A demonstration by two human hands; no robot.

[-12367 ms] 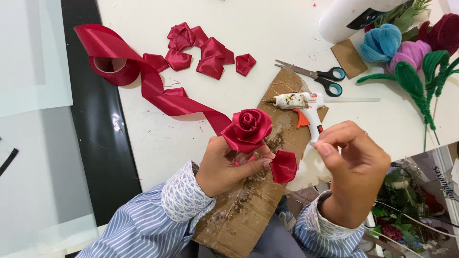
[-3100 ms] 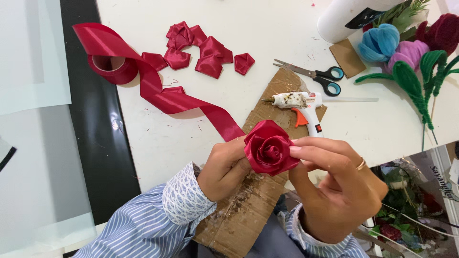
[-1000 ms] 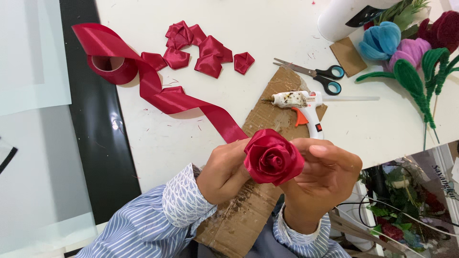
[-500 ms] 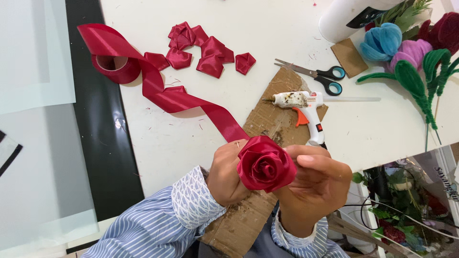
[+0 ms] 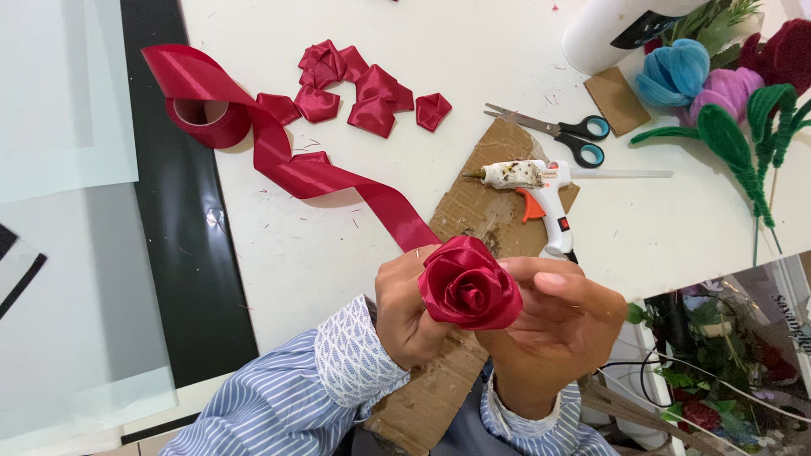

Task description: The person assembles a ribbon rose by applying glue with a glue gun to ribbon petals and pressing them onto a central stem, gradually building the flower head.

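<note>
A red satin ribbon rose (image 5: pixel 469 285) is held up between both hands near the table's front edge. My left hand (image 5: pixel 405 308) grips it from below and the left. My right hand (image 5: pixel 553 325) cups its right side, fingers pressed against the outer petals. Behind the rose lies a strip of brown cardboard (image 5: pixel 481 203) with a white glue gun (image 5: pixel 536 190) resting on it. A red ribbon roll (image 5: pixel 203 114) sits at the back left, its loose tail (image 5: pixel 338 181) running toward the rose. Several folded red ribbon petals (image 5: pixel 363 84) lie beyond.
Scissors with black and blue handles (image 5: pixel 562 133) lie right of the cardboard. Blue, purple and dark red yarn flowers with green fuzzy stems (image 5: pixel 726 93) fill the back right corner beside a white cylinder (image 5: pixel 608 34). A black strip (image 5: pixel 182 236) borders the white table's left edge.
Over the earlier frames a loose petal in my right hand was pressed onto the rose. In the last second both hands have kept hold of the rose, which has barely moved.
</note>
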